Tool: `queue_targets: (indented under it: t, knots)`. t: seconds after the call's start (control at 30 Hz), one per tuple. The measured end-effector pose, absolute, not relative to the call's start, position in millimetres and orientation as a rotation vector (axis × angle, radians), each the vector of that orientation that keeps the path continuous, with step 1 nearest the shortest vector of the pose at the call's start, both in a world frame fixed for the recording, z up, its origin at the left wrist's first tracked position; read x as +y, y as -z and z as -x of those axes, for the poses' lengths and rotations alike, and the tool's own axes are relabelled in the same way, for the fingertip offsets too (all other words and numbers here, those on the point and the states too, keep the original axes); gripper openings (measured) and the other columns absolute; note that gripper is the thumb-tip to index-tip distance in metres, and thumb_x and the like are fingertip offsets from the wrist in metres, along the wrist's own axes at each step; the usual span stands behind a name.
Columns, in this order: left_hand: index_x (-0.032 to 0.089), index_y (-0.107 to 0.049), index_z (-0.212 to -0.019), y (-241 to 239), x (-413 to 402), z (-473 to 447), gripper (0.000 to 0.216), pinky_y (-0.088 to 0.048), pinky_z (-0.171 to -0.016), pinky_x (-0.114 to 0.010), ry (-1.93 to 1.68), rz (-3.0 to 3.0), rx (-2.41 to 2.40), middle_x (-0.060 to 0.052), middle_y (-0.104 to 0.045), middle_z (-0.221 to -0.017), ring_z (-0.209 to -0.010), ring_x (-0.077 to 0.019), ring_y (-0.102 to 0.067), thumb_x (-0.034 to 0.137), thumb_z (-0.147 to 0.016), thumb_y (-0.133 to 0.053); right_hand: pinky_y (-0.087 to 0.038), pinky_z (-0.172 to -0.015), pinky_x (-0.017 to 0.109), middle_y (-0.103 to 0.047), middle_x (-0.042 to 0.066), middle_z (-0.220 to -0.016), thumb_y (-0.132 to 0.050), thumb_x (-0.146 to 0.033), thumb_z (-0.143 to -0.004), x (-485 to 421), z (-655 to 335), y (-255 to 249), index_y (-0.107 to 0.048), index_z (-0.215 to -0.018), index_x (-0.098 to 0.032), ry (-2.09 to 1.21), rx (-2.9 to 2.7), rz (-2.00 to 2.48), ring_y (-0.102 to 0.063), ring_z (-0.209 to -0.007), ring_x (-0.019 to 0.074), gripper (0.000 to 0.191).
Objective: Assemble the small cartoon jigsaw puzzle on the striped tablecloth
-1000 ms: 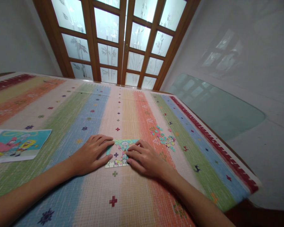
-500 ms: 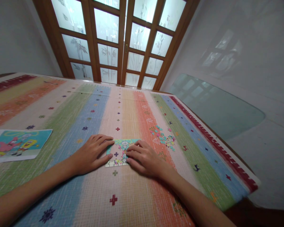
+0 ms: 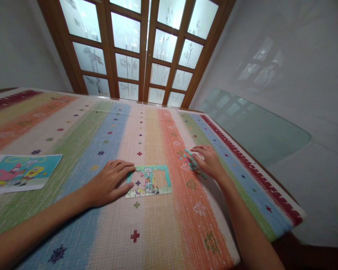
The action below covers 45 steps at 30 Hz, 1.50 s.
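Observation:
A small, partly assembled jigsaw puzzle lies on the striped cloth in front of me, with two gaps in its picture. My left hand rests flat beside it, fingers spread, fingertips touching its left edge. My right hand is off to the right, fingers curled down onto a small heap of loose puzzle pieces. Whether it grips a piece is hidden under the fingers.
A printed cartoon reference picture lies at the left edge. The striped tablecloth covers the table, whose right edge runs near my right hand. A wooden glazed door stands behind; a glass sheet leans at the right wall.
My right hand left the puzzle and moved right to the loose pieces, uncovering the puzzle's right half. My left hand stayed put.

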<state>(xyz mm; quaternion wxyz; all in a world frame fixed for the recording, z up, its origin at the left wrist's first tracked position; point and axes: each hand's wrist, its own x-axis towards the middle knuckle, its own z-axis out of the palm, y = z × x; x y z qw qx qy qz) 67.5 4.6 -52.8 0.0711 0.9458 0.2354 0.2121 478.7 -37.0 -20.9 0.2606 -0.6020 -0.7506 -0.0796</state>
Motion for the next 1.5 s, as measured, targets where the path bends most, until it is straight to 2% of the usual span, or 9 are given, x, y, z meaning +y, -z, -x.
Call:
queue_targets:
  t: [0.13, 0.37, 0.57, 0.8, 0.93, 1.07, 1.2, 1.37, 1.5]
  knots:
    - [0.019, -0.056, -0.130, 53.7, 4.8, -67.5, 0.037, -0.040, -0.101, -0.045, -0.643, -2.850, 0.702, -0.010, -0.066, -0.129, -0.118, -0.0284, -0.058, 0.042, -0.102, -0.050, -0.049, -0.093, 0.043, -0.075, 0.011, -0.105, -0.058, -0.024, -0.089, -37.6, -512.8, 26.4, -0.079, -0.102, -0.021, 0.145, -1.993, 1.874, -0.067, -0.100, 0.0278, 0.025]
    - [0.021, -0.058, -0.129, 53.3, 5.5, -67.4, 0.036, -0.041, -0.101, -0.044, -0.644, -2.851, 0.687, -0.009, -0.066, -0.129, -0.117, -0.0283, -0.058, 0.043, -0.101, -0.051, -0.048, -0.093, 0.040, -0.073, 0.013, -0.106, -0.057, -0.025, -0.091, -38.1, -530.6, 35.0, -0.079, -0.111, -0.019, 0.014, -2.029, 2.075, -0.065, -0.099, 0.0275, 0.030]
    - [0.020, -0.057, -0.129, 52.7, 5.8, -67.4, 0.036, -0.040, -0.100, -0.045, -0.651, -2.877, 0.674, -0.010, -0.066, -0.129, -0.117, -0.0280, -0.058, 0.043, -0.103, -0.048, -0.039, -0.106, 0.049, -0.068, 0.014, -0.116, -0.051, -0.032, -0.097, -32.1, -515.7, 44.7, -0.076, -0.122, -0.022, 0.092, -2.054, 1.915, -0.059, -0.114, 0.0306, 0.037]
    - [0.019, -0.058, -0.129, 54.8, 5.3, -67.6, 0.036, -0.041, -0.099, -0.045, -0.672, -2.880, 0.665, -0.010, -0.066, -0.128, -0.116, -0.0286, -0.059, 0.042, -0.102, -0.050, -0.042, -0.099, 0.046, -0.064, 0.013, -0.115, -0.047, -0.030, -0.100, -25.5, -488.7, 58.2, -0.075, -0.123, -0.026, 0.091, -2.129, 1.757, -0.056, -0.106, 0.0288, 0.036]
    - [0.019, -0.059, -0.129, 54.0, 5.1, -68.2, 0.036, -0.041, -0.099, -0.045, -0.667, -2.873, 0.667, -0.010, -0.066, -0.128, -0.116, -0.0285, -0.059, 0.042, -0.103, -0.050, -0.042, -0.099, 0.045, -0.064, 0.012, -0.109, -0.051, -0.026, -0.097, -21.6, -481.4, 57.1, -0.077, -0.111, -0.023, 0.085, -2.114, 1.764, -0.056, -0.107, 0.0287, 0.029]
    - [0.020, -0.059, -0.128, 53.3, 4.8, -67.9, 0.035, -0.042, -0.100, -0.046, -0.662, -2.873, 0.671, -0.010, -0.066, -0.128, -0.117, -0.0285, -0.059, 0.041, -0.102, -0.049, -0.042, -0.098, 0.046, -0.065, 0.010, -0.102, -0.059, -0.029, -0.091, -19.9, -482.7, 52.8, -0.073, -0.095, -0.022, -0.036, -2.017, 1.796, -0.057, -0.104, 0.0285, 0.017]
    - [0.020, -0.060, -0.128, 54.6, 4.8, -66.9, 0.036, -0.042, -0.102, -0.046, -0.668, -2.859, 0.691, -0.011, -0.065, -0.129, -0.117, -0.0287, -0.058, 0.041, -0.102, -0.049, -0.046, -0.091, 0.043, -0.067, 0.008, -0.094, -0.064, -0.035, -0.085, -21.3, -485.5, 47.9, -0.064, -0.083, -0.022, -0.136, -1.914, 1.799, -0.060, -0.097, 0.0270, 0.012]
    - [0.019, -0.061, -0.127, 54.0, 4.3, -66.9, 0.036, -0.043, -0.101, -0.047, -0.684, -2.847, 0.690, -0.012, -0.066, -0.124, -0.114, -0.0288, -0.060, 0.041, -0.101, -0.050, -0.048, -0.068, 0.034, -0.067, 0.005, -0.075, -0.062, -0.043, -0.086, -28.7, -468.6, 34.1, -0.059, -0.081, -0.023, -0.419, -1.788, 1.696, -0.061, -0.069, 0.0200, 0.021]
    - [0.020, -0.062, -0.126, 52.1, 3.2, -68.0, 0.035, -0.044, -0.098, -0.046, -0.706, -2.839, 0.671, -0.010, -0.068, -0.119, -0.110, -0.0279, -0.061, 0.040, -0.101, -0.050, -0.047, -0.062, 0.031, -0.070, 0.005, -0.080, -0.068, -0.044, -0.085, -36.3, -426.2, 22.5, -0.062, -0.086, -0.021, -0.700, -1.738, 1.437, -0.062, -0.067, 0.0170, 0.023]
